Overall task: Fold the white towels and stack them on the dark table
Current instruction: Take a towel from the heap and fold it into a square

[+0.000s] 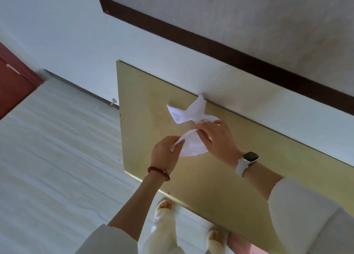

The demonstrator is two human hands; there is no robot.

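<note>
Pale sleeves frame the bottom of my view, with my trouser legs and sandalled feet on the light floor below my left forearm. Both my hands are out over the yellowish desk. My left hand, with a red bead bracelet at the wrist, is closed, pinching a twisted corner of the white towel between thumb and fingers. My right hand, a white-strapped smartwatch on its wrist, is curled around the bunched middle of the same towel, fingers closed on the cloth. Between my hands the towel sags in a rounded fold just above the desk; beyond my right hand its free end fans out in two crumpled points toward the far edge of the desk, near the white wall. A dark brown band crosses the wall beyond the towel. Well off to the left of my left hand stands a red door.
</note>
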